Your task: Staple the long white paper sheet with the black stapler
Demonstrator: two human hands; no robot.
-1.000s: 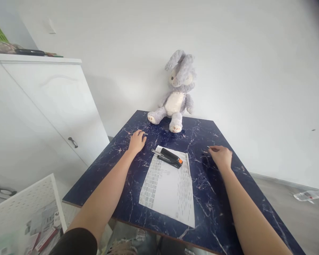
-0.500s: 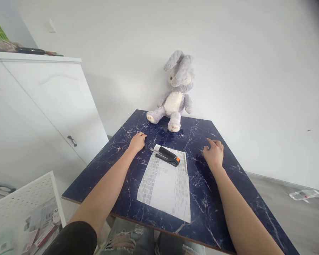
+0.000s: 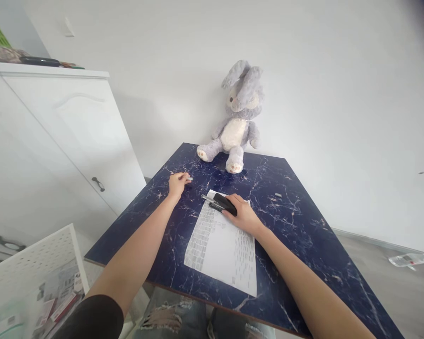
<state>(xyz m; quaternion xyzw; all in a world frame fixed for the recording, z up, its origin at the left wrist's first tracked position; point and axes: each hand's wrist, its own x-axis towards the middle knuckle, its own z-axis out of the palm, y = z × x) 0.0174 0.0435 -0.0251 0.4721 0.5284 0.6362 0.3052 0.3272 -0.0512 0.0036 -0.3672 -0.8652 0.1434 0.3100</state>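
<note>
My left hand (image 3: pixel 177 184) pinches a small grey strip of staples (image 3: pixel 190 179) just above the left side of the table. My right hand (image 3: pixel 241 212) is closed round the rear end of a black stapler (image 3: pixel 224 203), hiding its orange part. The stapler lies across the top of a printed paper sheet (image 3: pixel 221 259), with a metal piece sticking out of its front toward the left. Another short strip of staples (image 3: pixel 278 195) rests on the tabletop, right of my right hand.
A grey plush rabbit (image 3: pixel 236 134) sits at the back of the dark blue marbled table (image 3: pixel 282 263), against the wall. White cabinets (image 3: pixel 63 141) stand on the left. Below them is a white perforated basket (image 3: pixel 28 278) holding packets. A clear plastic item (image 3: pixel 410 260) lies on the floor.
My right hand has moved left from the right side of the table onto the stapler, uncovering a staple strip there. My left hand has lifted slightly, with a staple strip now showing in its fingers.
</note>
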